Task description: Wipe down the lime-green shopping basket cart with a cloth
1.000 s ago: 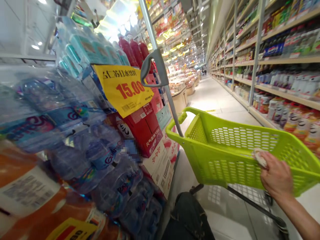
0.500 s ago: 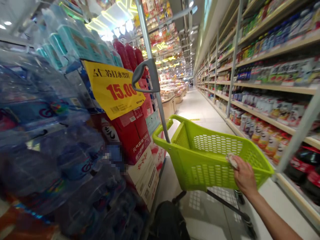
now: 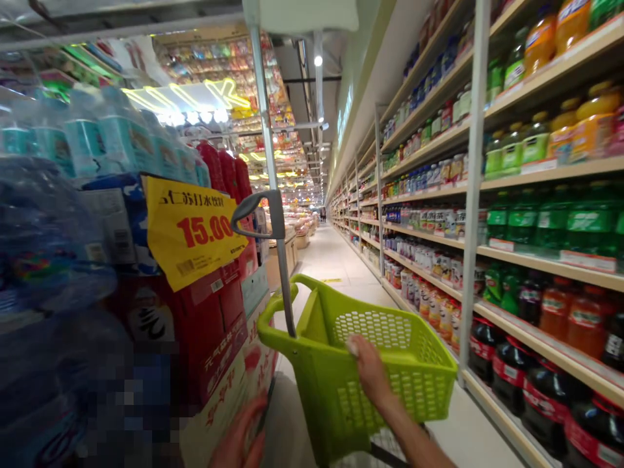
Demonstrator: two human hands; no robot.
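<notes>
Green basket (image 3: 336,396): a lime plastic trolley basket with pierced walls, low in the middle of the view, its inside bare as far as it shows.
Right hand (image 3: 371,372): lies on the basket's near rim with its fingers folded over the edge into the basket. A small pale scrap shows at the fingertips (too small to tell what it is).
Left hand (image 3: 240,441): down at the picture's lower edge, left of the basket and apart from it, just beside the white cartons (image 3: 229,396). It is blurred, so I cannot tell whether it is spread or closed, or whether it touches the cartons.
Handle pole (image 3: 273,260): a grey pole that rises from the basket's left rim, with a curved grip partway up. Neither hand is on it.
Price sign (image 3: 190,231): yellow, with "15.00" in red, up and to the left of the basket, hung over red cartons (image 3: 217,312).
Water packs (image 3: 53,240): wrapped bottles stacked further left of the basket, beyond the sign.
Drink shelves (image 3: 536,266): run along the basket's right side, filled with green, orange and dark bottles.
Aisle floor (image 3: 334,260): pale tiles that stretch away beyond the basket's far rim.
</notes>
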